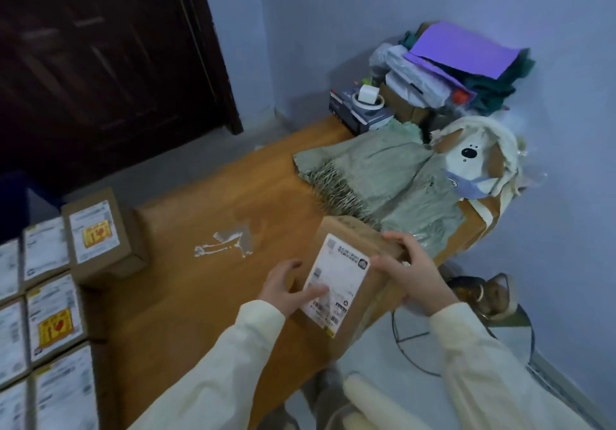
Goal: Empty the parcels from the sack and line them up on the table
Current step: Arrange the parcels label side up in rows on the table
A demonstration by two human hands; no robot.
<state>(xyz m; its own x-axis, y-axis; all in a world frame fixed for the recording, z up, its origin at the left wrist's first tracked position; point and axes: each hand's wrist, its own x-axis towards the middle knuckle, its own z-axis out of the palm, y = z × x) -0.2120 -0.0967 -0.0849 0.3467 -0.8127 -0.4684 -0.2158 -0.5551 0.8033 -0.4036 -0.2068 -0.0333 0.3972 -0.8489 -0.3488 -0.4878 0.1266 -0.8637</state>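
sack (393, 179): flat on table (186, 289) | left grip (283, 288), right grip (411, 271): both holding parcel (343, 283)

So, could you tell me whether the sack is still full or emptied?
Seemingly emptied: the sack lies flat and slack on the table, with no bulges.

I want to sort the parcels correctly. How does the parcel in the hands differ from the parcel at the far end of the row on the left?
The held parcel is gripped by the left hand and right hand; the row parcel rests free on the table. The held parcel's label is plain white; the row parcel's label bears a yellow and red sticker. Both are brown cardboard boxes.
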